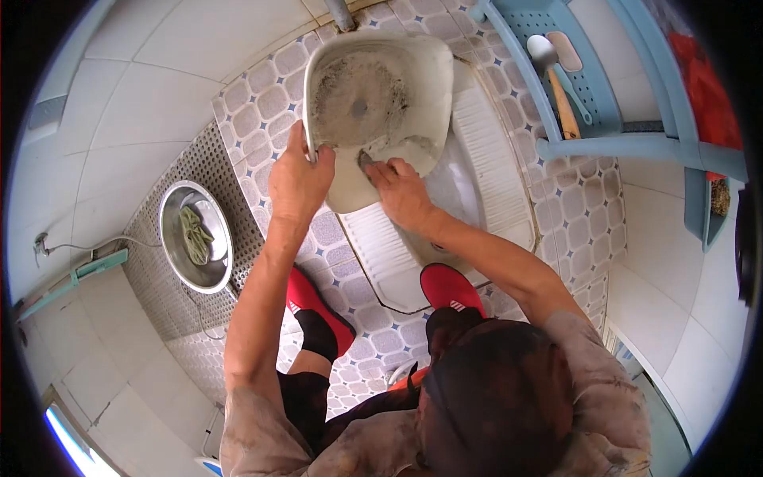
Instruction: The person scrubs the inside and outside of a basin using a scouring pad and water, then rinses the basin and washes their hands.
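Note:
A pale basin (433,71) with grey, gritty dirt on its inside is held tilted above the white squat toilet (497,167). My left hand (300,176) grips the basin's near left edge, thumb on the inner side and fingers around the rim. Inside the basin's near part, my right hand (401,195) has its fingers closed on a small dark scrubbing pad (365,161), which touches the wall. The dirt lies mostly in the far part of the basin, beyond both hands.
At left, a metal bowl (218,274) with a green cloth (195,236) stands on a perforated surface (151,278). A blue rack (517,48) at upper right holds a ladle (543,52). Red shoes (451,288) are on the tiled floor (369,298) near the toilet. A pipe (340,14) is behind the basin.

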